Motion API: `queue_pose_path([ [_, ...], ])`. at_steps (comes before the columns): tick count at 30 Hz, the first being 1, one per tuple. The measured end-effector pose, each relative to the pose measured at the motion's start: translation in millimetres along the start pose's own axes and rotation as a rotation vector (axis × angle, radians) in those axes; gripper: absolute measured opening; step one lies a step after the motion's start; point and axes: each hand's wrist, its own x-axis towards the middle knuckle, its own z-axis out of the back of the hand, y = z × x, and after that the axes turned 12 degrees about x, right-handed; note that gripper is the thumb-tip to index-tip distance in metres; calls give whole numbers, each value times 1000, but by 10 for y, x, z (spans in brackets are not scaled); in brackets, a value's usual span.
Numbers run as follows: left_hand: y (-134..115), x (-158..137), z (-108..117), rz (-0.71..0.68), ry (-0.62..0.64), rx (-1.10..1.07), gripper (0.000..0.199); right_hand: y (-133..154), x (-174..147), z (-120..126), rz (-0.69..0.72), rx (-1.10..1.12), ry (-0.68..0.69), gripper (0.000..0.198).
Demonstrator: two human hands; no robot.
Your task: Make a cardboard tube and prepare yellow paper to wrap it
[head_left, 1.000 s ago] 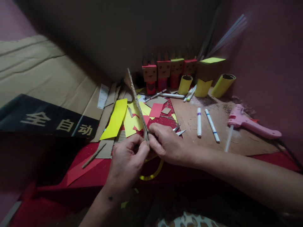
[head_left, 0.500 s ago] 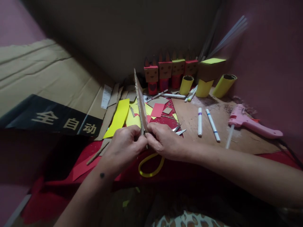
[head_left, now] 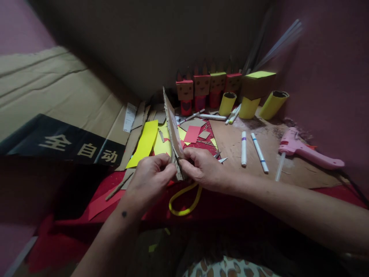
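Note:
Between my hands a piece of cardboard (head_left: 172, 129) stands on edge, its far end raised and its near end split into two layers or strips. My left hand (head_left: 154, 173) pinches the left side of that near end. From the right, my right hand (head_left: 201, 165) grips the same cardboard between thumb and fingers. Just beneath lies a pair of scissors with a yellow looped handle (head_left: 184, 211); a blade tip shows beyond my right hand. A yellow paper strip (head_left: 144, 144) and a red paper piece (head_left: 192, 134) lie on either side of the cardboard.
Several box-headed cardboard figures (head_left: 201, 85) stand at the back beside yellow tubes (head_left: 273, 105). A pink glue gun (head_left: 308, 150) rests at right, near two markers (head_left: 244, 149) on a cardboard sheet (head_left: 230, 146). A large cardboard box (head_left: 72, 96) fills the left.
The near end of the cardboard has come apart a little, and my hands are slightly farther from each other. The cardboard's face has turned a bit more into view.

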Motion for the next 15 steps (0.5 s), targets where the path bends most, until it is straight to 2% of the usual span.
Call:
queue_pose_path([
  [4, 22, 40, 65, 48, 126, -177, 14, -60, 4, 19, -46, 102, 6, 16],
  [7, 31, 62, 89, 73, 160, -225, 12, -73, -6, 18, 1, 218, -6, 8],
  [10, 29, 65, 72, 63, 146, -209, 13, -42, -21, 20, 123, 245, -2, 10],
  [15, -7, 33, 24, 23, 25, -136, 16, 31, -50, 55, 295, 25, -19, 14],
])
